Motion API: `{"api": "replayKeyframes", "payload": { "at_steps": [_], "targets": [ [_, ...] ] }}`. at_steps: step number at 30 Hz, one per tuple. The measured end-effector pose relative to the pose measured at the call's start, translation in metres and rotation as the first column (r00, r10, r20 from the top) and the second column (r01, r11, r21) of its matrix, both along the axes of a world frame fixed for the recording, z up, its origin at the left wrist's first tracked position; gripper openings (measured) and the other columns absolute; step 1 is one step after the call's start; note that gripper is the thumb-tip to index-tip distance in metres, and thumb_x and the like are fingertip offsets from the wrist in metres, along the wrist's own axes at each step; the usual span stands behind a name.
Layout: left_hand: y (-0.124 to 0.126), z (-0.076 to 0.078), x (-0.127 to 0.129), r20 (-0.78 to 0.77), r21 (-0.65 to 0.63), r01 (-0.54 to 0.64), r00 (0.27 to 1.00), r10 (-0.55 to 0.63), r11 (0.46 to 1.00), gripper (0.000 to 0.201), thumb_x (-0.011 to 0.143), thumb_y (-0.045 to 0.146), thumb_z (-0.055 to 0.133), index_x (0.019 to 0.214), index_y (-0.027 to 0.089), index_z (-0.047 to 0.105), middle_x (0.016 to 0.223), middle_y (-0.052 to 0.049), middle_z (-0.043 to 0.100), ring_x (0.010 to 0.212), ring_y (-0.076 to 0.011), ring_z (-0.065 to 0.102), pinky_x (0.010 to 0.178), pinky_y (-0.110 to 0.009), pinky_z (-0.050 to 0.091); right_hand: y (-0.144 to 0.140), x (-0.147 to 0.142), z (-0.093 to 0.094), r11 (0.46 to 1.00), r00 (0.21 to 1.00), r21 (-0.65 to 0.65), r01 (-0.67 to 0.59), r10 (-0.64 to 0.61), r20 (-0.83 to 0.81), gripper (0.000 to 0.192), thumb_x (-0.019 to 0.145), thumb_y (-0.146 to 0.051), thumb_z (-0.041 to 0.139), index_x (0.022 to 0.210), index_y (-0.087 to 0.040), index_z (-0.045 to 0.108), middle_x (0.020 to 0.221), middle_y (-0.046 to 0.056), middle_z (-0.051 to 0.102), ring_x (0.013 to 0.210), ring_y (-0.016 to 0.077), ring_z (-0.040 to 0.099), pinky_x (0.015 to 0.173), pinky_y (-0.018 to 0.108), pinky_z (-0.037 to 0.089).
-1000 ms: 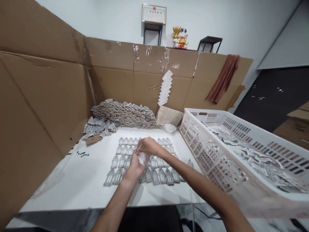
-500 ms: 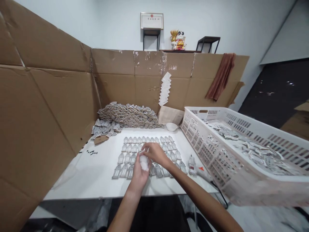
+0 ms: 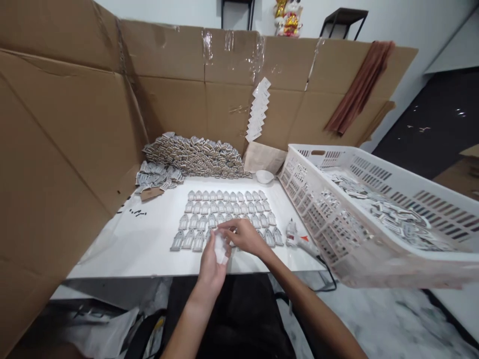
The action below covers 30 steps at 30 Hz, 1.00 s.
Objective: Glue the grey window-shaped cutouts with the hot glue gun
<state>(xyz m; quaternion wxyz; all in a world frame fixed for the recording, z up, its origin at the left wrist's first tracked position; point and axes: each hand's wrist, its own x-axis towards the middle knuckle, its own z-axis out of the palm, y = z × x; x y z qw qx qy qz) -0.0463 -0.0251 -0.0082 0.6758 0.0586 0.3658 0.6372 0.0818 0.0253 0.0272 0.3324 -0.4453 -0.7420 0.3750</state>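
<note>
The left hand [image 3: 212, 255] is cupped around a small white wad [image 3: 220, 249], gripping it at the counter's [image 3: 123, 249] near edge; the right hand [image 3: 243, 235] meets it from the other side, fingertips pinched at the wad's top, though what they hold, if anything, is too small to tell. Over the last second both hands have slid from the middle of the laid-out grid of grey arch-shaped pieces [image 3: 224, 214] back to its nearest row, so the work seems to have reached the front of the grid; the wad has stayed in the left palm throughout. A glue gun [image 3: 297, 238] lies just beside the grid's right end, near the counter's right edge, untouched. A heap of stacked pieces [image 3: 190, 162] fills the far left corner against the cardboard wall [image 3: 67, 134]; a white slotted crate [image 3: 374, 214] of loose pieces overhangs the right side; a small white dish [image 3: 264, 176] sits at the far edge.
</note>
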Motion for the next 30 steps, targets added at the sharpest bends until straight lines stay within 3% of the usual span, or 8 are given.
{"api": "replayKeyframes", "payload": {
  "at_steps": [4,9,12,19,22,25,30],
  "targets": [
    [-0.014,0.002,0.004,-0.075,0.003,0.024,0.997,-0.023,1.000,0.028,0.090,0.037,0.089,0.106,0.019,0.076,0.098,-0.003,0.077,0.079,-0.0131,0.071,0.068,-0.020,0.058,-0.015,0.004,-0.004,0.994,0.990,-0.069,0.082,-0.089,-0.114,0.022,0.097,-0.030,0.074,0.115,-0.023,0.084,0.088,0.003,0.086,0.071,0.0226,0.081,0.074,0.032,0.061],
    [-0.031,0.005,0.006,-0.145,-0.038,0.057,0.987,-0.062,0.998,0.042,0.082,0.045,0.095,0.109,0.019,0.076,0.107,-0.004,0.076,0.085,-0.0138,0.070,0.072,-0.020,0.057,-0.032,0.015,-0.014,0.969,0.953,-0.157,0.192,-0.222,-0.207,0.018,0.091,-0.040,0.084,0.098,-0.024,0.085,0.090,0.003,0.084,0.081,0.0225,0.078,0.072,0.030,0.056],
    [-0.038,0.006,0.004,-0.179,-0.070,0.082,0.979,-0.093,0.994,0.047,0.079,0.046,0.097,0.111,0.019,0.075,0.099,-0.002,0.074,0.078,-0.0122,0.066,0.068,-0.020,0.055,-0.044,0.021,-0.017,0.953,0.940,-0.238,0.186,-0.244,-0.240,0.022,0.091,-0.045,0.085,0.098,-0.024,0.086,0.088,0.003,0.081,0.078,0.0200,0.073,0.068,0.029,0.055],
    [-0.038,0.008,-0.003,-0.274,-0.085,0.137,0.949,-0.155,0.987,0.042,0.084,0.047,0.093,0.110,0.021,0.073,0.090,-0.001,0.072,0.074,-0.0121,0.061,0.064,-0.019,0.051,-0.066,0.030,-0.021,0.920,0.923,-0.362,0.153,-0.264,-0.280,0.020,0.093,-0.041,0.084,0.108,-0.028,0.086,0.092,0.002,0.077,0.087,0.0191,0.074,0.079,0.031,0.060],
    [-0.033,0.010,-0.001,-0.295,-0.094,0.166,0.937,-0.187,0.982,0.040,0.084,0.048,0.092,0.106,0.020,0.073,0.090,-0.001,0.071,0.073,-0.0116,0.061,0.060,-0.019,0.048,-0.069,0.055,-0.019,0.925,0.918,-0.297,0.238,-0.314,-0.242,0.016,0.095,-0.038,0.082,0.107,-0.028,0.085,0.097,0.003,0.076,0.091,0.0190,0.075,0.082,0.031,0.062],
    [-0.029,0.013,0.008,-0.283,-0.122,0.243,0.921,-0.268,0.962,0.041,0.083,0.048,0.093,0.106,0.019,0.074,0.089,-0.002,0.071,0.071,-0.0119,0.061,0.059,-0.019,0.047,-0.069,0.097,-0.009,0.897,0.888,-0.154,0.414,-0.435,-0.149,0.013,0.098,-0.036,0.079,0.105,-0.028,0.085,0.104,0.004,0.077,0.099,0.0200,0.076,0.086,0.031,0.064],
    [-0.027,0.011,0.045,-0.194,-0.118,0.555,0.800,-0.568,0.823,0.038,0.087,0.049,0.089,0.105,0.018,0.074,0.090,-0.004,0.072,0.069,-0.0128,0.062,0.059,-0.021,0.045,-0.058,0.163,0.005,0.820,0.822,-0.058,0.569,-0.564,0.078,0.024,0.092,-0.041,0.085,0.107,-0.023,0.084,0.099,0.006,0.084,0.089,0.0231,0.080,0.085,0.036,0.066]
  ]
}}
